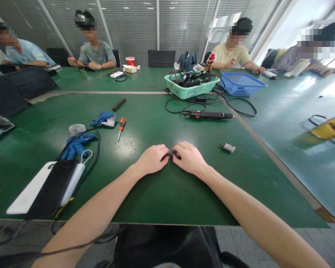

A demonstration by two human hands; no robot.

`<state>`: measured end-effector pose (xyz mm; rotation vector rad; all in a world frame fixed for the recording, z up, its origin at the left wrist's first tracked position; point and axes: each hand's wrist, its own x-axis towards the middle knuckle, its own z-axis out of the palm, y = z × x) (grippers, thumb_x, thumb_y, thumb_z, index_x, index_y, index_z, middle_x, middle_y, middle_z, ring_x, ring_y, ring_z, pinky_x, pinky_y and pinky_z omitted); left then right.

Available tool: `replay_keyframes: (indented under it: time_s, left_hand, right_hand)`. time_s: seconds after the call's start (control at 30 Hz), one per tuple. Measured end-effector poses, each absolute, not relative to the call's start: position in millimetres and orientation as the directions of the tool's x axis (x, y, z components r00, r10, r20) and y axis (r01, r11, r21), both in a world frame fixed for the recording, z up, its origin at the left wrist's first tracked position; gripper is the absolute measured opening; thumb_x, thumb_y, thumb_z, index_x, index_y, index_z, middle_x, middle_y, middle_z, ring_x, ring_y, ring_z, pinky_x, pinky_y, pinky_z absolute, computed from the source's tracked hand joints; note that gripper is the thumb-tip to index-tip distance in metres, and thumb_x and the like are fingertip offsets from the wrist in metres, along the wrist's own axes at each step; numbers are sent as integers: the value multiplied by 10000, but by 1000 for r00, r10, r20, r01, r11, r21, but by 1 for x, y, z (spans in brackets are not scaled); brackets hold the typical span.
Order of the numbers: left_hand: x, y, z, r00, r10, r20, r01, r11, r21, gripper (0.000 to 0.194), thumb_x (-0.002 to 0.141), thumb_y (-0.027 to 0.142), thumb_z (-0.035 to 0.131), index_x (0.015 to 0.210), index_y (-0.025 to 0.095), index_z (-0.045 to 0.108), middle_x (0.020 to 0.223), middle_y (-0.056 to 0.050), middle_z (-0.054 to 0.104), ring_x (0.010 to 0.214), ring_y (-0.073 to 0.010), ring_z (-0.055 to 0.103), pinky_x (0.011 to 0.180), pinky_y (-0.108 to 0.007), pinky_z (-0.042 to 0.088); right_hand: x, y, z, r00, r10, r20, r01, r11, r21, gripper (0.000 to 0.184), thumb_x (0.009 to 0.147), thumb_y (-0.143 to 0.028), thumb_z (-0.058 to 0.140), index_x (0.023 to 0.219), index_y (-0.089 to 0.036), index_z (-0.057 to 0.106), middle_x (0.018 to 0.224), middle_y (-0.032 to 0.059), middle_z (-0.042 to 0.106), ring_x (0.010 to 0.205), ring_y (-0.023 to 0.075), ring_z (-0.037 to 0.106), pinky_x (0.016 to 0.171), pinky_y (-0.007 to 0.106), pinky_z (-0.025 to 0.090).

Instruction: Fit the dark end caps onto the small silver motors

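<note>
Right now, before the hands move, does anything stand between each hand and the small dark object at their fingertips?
Nothing visible stands in the way. The left hand and the right hand both touch the small dark object directly, above the green table. The orange-handled screwdriver lies off to the side, apart from them.

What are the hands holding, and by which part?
The left hand and right hand seem to pinch a small dark thing between them; which part they hold is hidden.
</note>
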<state>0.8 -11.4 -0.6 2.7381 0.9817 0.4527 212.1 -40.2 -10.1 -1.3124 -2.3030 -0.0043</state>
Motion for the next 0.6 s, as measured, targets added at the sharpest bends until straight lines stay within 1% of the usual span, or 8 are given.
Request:
replay_keyframes:
  time_s: [0.37, 0.6]
  left_hand:
    - [0, -11, -2, 732, 642, 227, 581, -763, 283, 140, 958, 233, 516, 993, 190, 644, 917, -44, 621, 861, -197, 607, 790, -336, 488]
    - [0, -12, -2, 724, 651, 229, 586, -755, 294, 148, 960, 229, 512, 995, 179, 647, 924, -49, 629, 861, -197, 609, 795, -337, 497]
  right_hand:
    - [211, -39, -10, -435, 799, 416, 806, 551, -215, 61, 905, -186, 598, 896, -214, 652, 887, 55, 661, 888, 226, 574, 829, 342, 436]
    - [207, -42, -7, -463, 783, 416, 807, 566, -168, 69, 933, -204, 605, 912, -201, 671, 953, 71, 687, 932, 236, 585, 846, 365, 430]
